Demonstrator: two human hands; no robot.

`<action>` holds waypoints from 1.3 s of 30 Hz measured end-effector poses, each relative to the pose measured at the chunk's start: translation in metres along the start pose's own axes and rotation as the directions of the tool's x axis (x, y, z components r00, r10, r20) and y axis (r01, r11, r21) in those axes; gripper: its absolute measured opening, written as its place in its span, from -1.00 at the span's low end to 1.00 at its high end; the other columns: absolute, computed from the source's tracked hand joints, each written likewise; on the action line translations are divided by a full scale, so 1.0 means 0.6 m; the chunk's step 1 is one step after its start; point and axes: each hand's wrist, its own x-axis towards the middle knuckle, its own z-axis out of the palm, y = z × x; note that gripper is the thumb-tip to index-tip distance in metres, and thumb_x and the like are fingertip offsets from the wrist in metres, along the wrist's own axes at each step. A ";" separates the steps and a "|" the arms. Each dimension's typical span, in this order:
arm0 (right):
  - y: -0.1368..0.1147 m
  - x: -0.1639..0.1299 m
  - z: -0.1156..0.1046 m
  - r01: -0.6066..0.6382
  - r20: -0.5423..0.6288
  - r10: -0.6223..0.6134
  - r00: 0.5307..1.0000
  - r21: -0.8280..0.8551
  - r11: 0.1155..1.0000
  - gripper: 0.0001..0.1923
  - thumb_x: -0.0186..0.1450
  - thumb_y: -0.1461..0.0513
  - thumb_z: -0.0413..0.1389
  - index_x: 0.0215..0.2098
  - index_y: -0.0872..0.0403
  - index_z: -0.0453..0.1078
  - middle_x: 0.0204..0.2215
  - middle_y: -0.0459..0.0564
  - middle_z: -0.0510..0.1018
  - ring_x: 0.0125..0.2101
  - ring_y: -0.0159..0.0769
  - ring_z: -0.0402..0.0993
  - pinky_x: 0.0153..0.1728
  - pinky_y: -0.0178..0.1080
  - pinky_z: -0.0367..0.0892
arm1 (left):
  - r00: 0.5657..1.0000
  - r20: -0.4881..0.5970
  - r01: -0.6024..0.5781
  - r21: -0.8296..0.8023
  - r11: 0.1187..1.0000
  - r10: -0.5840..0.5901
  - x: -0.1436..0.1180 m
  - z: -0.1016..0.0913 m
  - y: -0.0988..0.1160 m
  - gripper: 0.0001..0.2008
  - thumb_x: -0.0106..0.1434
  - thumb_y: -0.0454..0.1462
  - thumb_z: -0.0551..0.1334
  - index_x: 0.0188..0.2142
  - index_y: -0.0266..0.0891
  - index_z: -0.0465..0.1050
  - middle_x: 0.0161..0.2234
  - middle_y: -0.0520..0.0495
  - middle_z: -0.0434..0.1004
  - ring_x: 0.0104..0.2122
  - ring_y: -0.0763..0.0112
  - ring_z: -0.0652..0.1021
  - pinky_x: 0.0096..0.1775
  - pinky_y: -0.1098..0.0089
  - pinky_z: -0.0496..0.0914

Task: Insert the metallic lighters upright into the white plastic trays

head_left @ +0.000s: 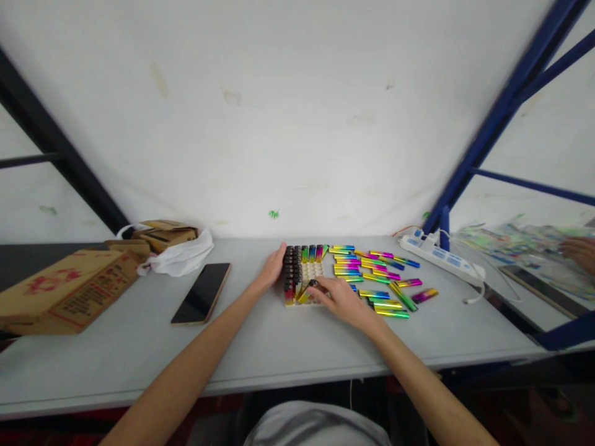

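A white slotted tray (312, 271) lies on the table, with black-topped, shiny rainbow lighters standing in several of its slots, mostly along the left and far sides. My left hand (272, 269) is closed at the tray's left edge and holds it there; some of its fingers are hidden. Over the near right part of the tray, my right hand (343, 300) pinches one lighter (304, 297) by its black top. That lighter is tilted, its yellow body pointing down and to the left among the slots. Many loose lighters (347, 261) lie flat to the right of the tray.
A black-screened phone (201, 293) lies to the left. Further left are a cardboard box (69, 288) and a white plastic bag (179, 257). A white power strip (441, 255) with cables sits at the back right by a blue frame. Another person's hand (579, 253) shows at the far right.
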 end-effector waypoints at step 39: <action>0.155 -0.039 -0.135 -0.137 -0.176 0.140 0.974 0.030 0.990 -0.75 0.39 0.08 0.16 -0.13 0.08 0.54 -0.15 0.12 0.62 -0.07 -0.05 0.53 0.02 0.00 0.39 | 0.999 0.004 -0.043 -0.032 0.999 0.043 0.002 -0.002 -0.006 -0.23 0.27 0.37 -0.01 -0.26 -0.26 0.59 -0.21 -0.16 0.70 -0.08 0.05 0.57 0.11 0.15 0.36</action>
